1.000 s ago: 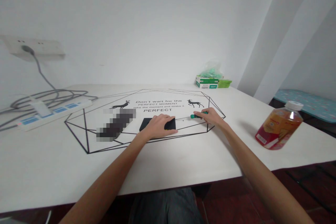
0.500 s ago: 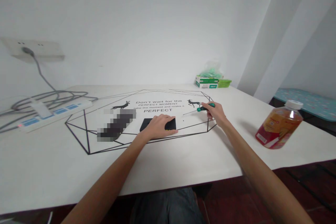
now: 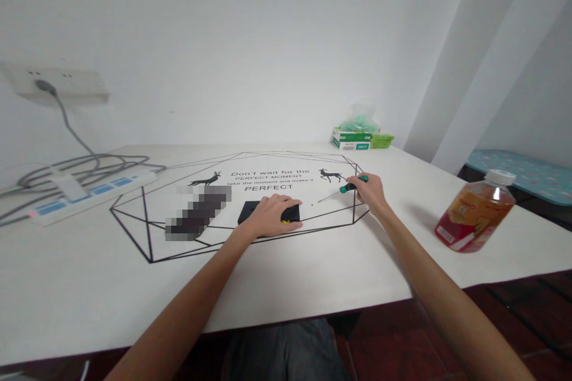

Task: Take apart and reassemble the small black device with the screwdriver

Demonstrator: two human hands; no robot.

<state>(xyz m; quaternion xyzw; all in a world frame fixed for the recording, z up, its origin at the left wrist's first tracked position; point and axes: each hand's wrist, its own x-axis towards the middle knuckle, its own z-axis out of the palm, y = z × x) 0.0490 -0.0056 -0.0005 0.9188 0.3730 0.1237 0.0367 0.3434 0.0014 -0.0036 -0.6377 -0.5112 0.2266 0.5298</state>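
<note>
My left hand (image 3: 267, 217) lies over a flat black box-like object (image 3: 247, 211) on the table, thumb and fingers closed around its right part. A bit of yellow shows on the object by the thumb; the rest is under the hand. To the right, my right hand (image 3: 372, 191) grips a screwdriver (image 3: 347, 187) by its green and black handle. Its thin shaft points left and slightly down, apart from the black object. Just left of the tip lies a tiny dark speck (image 3: 311, 205), too small to name.
A blurred-out dark object (image 3: 199, 214) lies left of my left hand. Farther left is a white power strip (image 3: 96, 196) with coiled grey cable (image 3: 67, 169). At the right stands a drink bottle (image 3: 474, 212). Green and white boxes (image 3: 353, 140) sit against the wall.
My right hand has shifted slightly to the right with the screwdriver, and its tip has moved a little right and down. My left hand stays on the black object.
</note>
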